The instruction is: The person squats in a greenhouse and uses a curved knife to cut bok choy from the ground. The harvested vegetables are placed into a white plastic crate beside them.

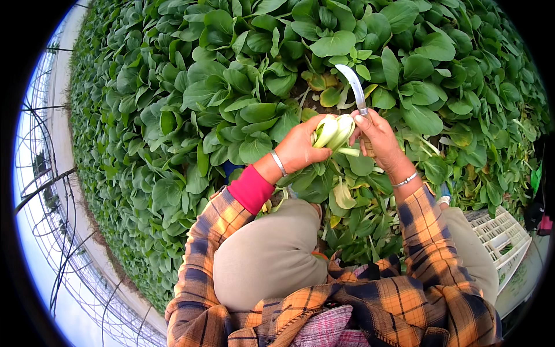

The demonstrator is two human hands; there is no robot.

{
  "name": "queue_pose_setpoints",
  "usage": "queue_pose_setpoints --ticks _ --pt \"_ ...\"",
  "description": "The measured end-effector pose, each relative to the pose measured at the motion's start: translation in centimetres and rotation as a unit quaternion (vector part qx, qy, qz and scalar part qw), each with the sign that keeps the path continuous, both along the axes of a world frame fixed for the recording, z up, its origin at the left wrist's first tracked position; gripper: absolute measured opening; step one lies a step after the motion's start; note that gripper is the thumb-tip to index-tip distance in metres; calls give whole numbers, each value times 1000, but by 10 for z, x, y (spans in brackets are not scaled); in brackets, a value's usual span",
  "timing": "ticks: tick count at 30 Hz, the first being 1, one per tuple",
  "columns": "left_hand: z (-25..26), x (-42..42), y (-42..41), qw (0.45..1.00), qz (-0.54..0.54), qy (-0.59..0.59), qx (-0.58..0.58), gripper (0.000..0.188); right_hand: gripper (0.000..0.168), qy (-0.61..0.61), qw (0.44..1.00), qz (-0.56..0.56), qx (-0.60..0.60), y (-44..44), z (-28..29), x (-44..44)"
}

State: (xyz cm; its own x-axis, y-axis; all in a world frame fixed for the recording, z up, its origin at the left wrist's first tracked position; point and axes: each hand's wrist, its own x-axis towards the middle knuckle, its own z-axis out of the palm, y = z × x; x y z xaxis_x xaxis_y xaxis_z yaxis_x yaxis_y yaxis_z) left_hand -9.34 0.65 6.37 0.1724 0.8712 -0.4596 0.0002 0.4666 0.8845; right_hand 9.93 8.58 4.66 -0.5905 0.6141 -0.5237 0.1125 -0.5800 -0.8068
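My left hand (303, 145) is closed around a head of bok choy (336, 131), its pale stalk base pointing up and its leaves hanging down below. In my right hand (376, 136) is a small sickle knife (354, 86) with a curved metal blade, held by its handle, the blade pointing up and away from me. My right fingers are close beside the stalks; whether they touch them I cannot tell. A loose-looking pale stalk (348, 151) juts out under the bok choy. Cut or fallen leaves lie beneath my hands.
Dense bok choy plants (256, 108) grow in front and to the left. Yellowed leaves (330, 96) lie on bare soil beyond my hands. A white plastic crate (498, 236) stands at the right by my knee. A pale path (65, 130) runs along the far left.
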Motion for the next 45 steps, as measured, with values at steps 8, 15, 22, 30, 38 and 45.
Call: queue_pose_setpoints --ticks 8,15,22,30,38,45 --pt "-41 -40 6 926 -60 373 -5 91 33 -135 979 145 -39 -14 -88 -60" --pt "-59 -80 -10 866 -73 488 -87 97 37 -148 977 151 -20 -7 -118 -101" --pt "-66 -92 -15 852 -95 507 -87 88 36 -184 963 198 -26 0 -120 -109" --pt "-68 -94 -14 819 -121 554 -86 65 31 -223 933 283 6 16 -124 -118" --pt "-76 -88 -28 815 -108 567 -45 54 35 -221 919 326 -3 15 -138 -112" --pt "-77 -83 -39 814 -99 570 -40 53 31 -182 959 209 -64 -4 -108 -88"
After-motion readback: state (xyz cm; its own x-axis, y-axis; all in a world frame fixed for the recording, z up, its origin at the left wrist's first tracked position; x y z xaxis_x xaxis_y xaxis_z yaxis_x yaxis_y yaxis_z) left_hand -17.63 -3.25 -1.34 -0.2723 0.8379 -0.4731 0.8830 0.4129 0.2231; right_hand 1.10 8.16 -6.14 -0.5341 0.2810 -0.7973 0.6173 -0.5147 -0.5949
